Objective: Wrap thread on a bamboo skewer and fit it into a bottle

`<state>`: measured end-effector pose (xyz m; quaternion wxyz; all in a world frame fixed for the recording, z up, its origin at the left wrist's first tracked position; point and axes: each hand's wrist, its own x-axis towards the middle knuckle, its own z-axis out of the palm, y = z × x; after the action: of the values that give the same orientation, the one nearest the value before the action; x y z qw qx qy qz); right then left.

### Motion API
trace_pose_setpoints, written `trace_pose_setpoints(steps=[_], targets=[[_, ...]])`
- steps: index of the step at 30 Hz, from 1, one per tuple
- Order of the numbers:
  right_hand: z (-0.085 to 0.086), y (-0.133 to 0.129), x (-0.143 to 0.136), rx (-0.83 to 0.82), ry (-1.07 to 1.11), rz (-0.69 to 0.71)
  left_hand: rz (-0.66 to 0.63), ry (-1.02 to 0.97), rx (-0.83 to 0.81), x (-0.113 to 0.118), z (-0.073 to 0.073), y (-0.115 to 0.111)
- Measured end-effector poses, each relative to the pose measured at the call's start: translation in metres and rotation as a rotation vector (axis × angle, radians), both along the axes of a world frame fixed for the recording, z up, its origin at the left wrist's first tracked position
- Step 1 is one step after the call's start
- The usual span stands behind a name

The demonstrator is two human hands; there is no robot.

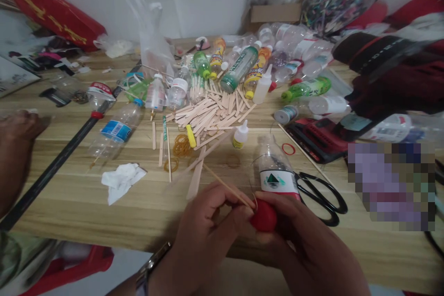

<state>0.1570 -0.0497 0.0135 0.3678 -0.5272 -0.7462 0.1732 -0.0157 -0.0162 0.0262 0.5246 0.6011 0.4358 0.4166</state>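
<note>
Close in front of me, my left hand point(211, 222) pinches a thin wooden stick point(227, 184) that slants up and away to the left. My right hand point(308, 236) is closed around a red bottle cap point(265, 216), and the left fingertips meet the cap's near-left side. A fine curved wire or thread rises by the cap; where it ends is hidden by the fingers. Just beyond my right hand lies a clear bottle piece point(279, 180) with a white and red label. Black-handled scissors point(321, 199) rest beside it.
Flat wooden sticks point(208, 111) lie heaped mid-table, with rubber bands point(182, 145) and a small glue bottle point(240, 135) nearby. Plastic bottles crowd the back. A red and black power tool point(319, 138) stands right. Another person's hand point(21, 129) is at left, near a long black bar point(58, 169).
</note>
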Motion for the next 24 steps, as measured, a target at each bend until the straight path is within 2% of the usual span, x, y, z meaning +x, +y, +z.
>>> trace_pose_setpoints(steps=[3,8,14,20,24], targets=[[0.001,-0.001,0.001,-0.031,0.019,-0.018,-0.004,0.030,0.000,-0.002,0.003,0.000],[-0.003,-0.003,0.000,-0.056,0.087,0.021,0.010,0.087,0.126,-0.003,0.006,0.001],[-0.005,-0.004,0.001,-0.148,0.184,0.081,-0.059,0.108,0.158,-0.009,0.009,0.008],[0.000,-0.002,0.000,-0.328,0.397,0.150,-0.221,0.167,0.236,-0.017,0.014,0.019],[0.002,0.000,-0.002,-0.440,0.515,0.173,-0.227,0.206,0.212,-0.018,0.013,0.020]])
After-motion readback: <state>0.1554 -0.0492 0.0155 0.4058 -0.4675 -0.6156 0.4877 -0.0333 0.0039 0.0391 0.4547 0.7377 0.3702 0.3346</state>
